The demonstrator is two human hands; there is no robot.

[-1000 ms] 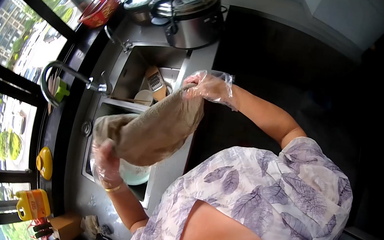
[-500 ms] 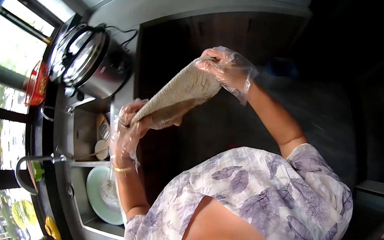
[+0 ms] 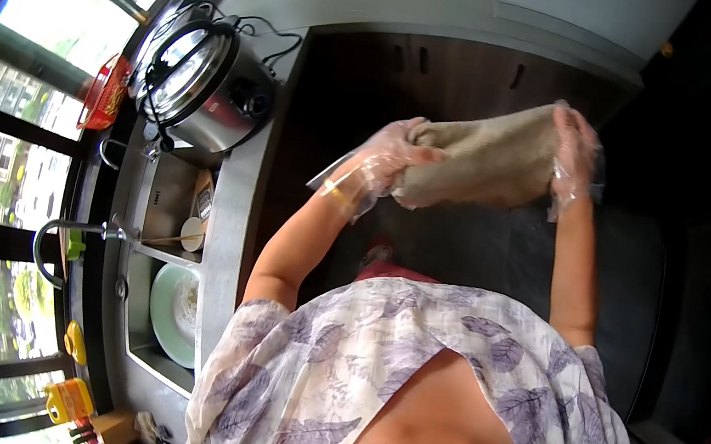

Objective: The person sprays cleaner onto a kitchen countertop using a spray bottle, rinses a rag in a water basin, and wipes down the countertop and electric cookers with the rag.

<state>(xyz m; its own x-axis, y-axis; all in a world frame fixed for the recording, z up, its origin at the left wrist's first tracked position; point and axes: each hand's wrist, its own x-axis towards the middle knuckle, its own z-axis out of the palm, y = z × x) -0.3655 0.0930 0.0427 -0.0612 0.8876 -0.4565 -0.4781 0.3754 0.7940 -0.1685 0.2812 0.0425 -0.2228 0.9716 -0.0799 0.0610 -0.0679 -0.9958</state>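
Observation:
A beige-grey cloth point(image 3: 487, 157) is stretched between my two hands, above the dark floor and away from the counter. My left hand point(image 3: 384, 160), in a clear plastic glove, grips its left end where the fabric bunches up. Its thumb lies over the cloth. On the opposite end, my right hand point(image 3: 576, 157) is closed around the edge, also in a clear glove; its palm side is partly hidden. The cloth hangs slightly creased, with its broad side showing.
Along the left, a counter holds a steel electric cooker point(image 3: 214, 88) with a black cord. The double sink point(image 3: 130, 344) contains a pale green basin point(image 3: 164, 313) and a wooden-handled utensil. A red basket point(image 3: 104, 94) stands by the window. Dark cabinets point(image 3: 468, 68) line the far side.
My hands and the cloth have swung rightward, with the left hand moving away from the sink. The cloth, earlier slanted and narrow, now spans nearly level and broader. My view has turned too.

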